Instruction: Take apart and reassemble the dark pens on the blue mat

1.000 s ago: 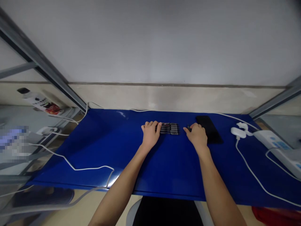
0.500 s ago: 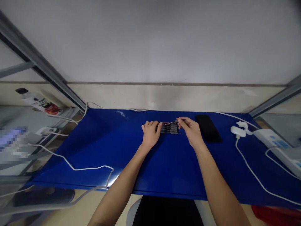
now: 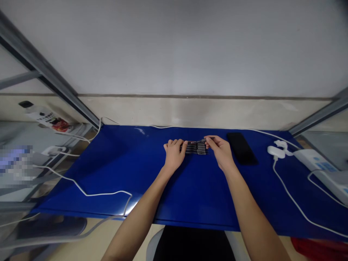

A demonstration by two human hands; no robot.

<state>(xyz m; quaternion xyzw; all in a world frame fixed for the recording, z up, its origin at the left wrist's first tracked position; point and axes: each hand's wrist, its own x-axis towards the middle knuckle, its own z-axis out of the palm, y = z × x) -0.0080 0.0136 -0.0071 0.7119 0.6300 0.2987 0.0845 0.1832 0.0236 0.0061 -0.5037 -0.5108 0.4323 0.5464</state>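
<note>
Here the right hand [image 3: 221, 152] pinches a slim dark piece [image 3: 203, 140] above a tight row [image 3: 197, 148] against the left hand's [image 3: 174, 154] curled fingers; one slip could scatter the row.

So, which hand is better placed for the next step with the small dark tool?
Likely the right hand: its fingers pinch the small dark tool above the row of tools, while the left hand rests at its end.

Glossy blue mat [image 3: 108, 181]; matt dark plastic pieces [image 3: 197, 148]
</note>
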